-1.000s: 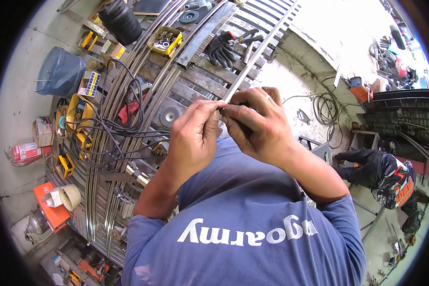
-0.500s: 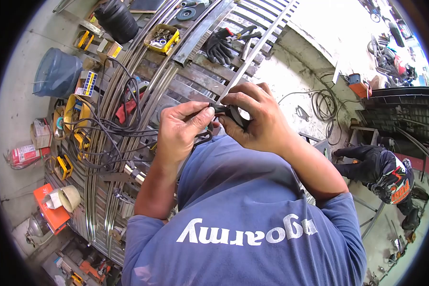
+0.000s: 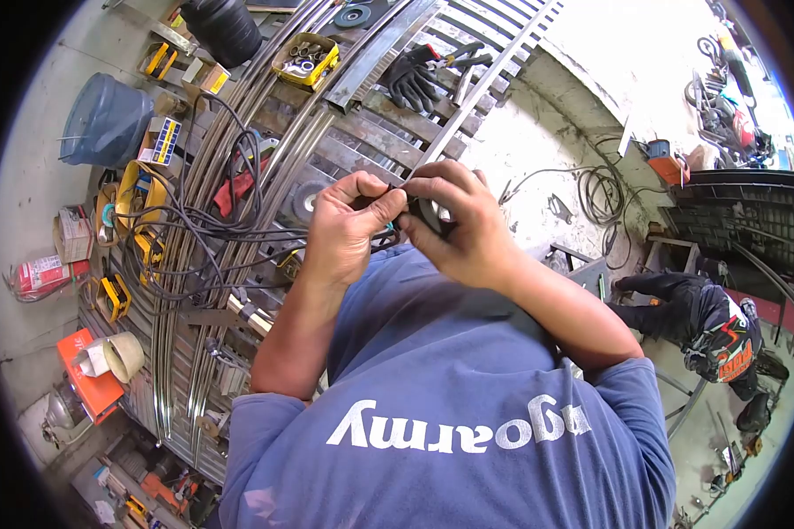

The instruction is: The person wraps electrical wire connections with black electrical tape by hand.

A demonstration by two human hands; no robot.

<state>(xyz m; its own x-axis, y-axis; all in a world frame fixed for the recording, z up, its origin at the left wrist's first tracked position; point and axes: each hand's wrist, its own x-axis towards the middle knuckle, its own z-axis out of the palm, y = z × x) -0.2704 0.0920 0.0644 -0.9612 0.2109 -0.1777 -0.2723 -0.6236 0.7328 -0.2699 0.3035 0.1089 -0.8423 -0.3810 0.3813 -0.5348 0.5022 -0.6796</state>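
In front of my chest, both hands meet over the blue shirt (image 3: 441,353). A roll of black tape (image 3: 430,212) sits in the curled fingers of my right hand (image 3: 468,220), its pale core partly showing. My left hand (image 3: 348,229) pinches a dark, cable-like piece between thumb and forefinger, right beside the roll; the fingertips mostly cover it. Black cables (image 3: 273,234) run in from the left behind my left wrist. A small teal bit shows below the left fingertips. A grinding disc (image 3: 306,201) lies just beyond my left hand.
Long metal tubes (image 3: 172,353) lie on the slatted bench at left. A yellow container of sockets (image 3: 307,62), black gloves (image 3: 412,81) and pliers stand farther up. A blue bucket (image 3: 106,121) and fire extinguisher (image 3: 48,278) are far left. Another person (image 3: 715,326) bends over at right.
My hands have drawn closer together, and the dark piece between them is now more covered. My left hand has shifted slightly right, and the view has moved a little.
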